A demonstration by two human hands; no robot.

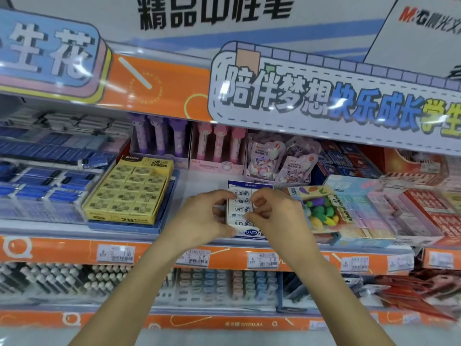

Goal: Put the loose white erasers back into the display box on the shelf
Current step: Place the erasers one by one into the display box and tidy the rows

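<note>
Both hands work over the white-and-blue cardboard display box, which sits at the front edge of the orange-fronted shelf, roughly midway along it, with its long axis running from the front edge back toward the rear. Inside it the small white rectangular erasers lie in a stacked column, each one crosswise to the box. The left hand rests against the box's left wall, its fingers curled narrow around the side as if steadying it. The right hand hovers directly over the column, its fingers pinched close together; whether they hold an eraser or merely press one down, I cannot tell, since the fingertips hide that spot. The right hand is the nearer to the open slots, so any seating push probably goes straight down and slightly back. Just beside the box on the right stands a colourful box of fruit-shaped erasers, crowding the right wrist; on the left, well apart, lies a yellow box of 2B erasers.
</note>
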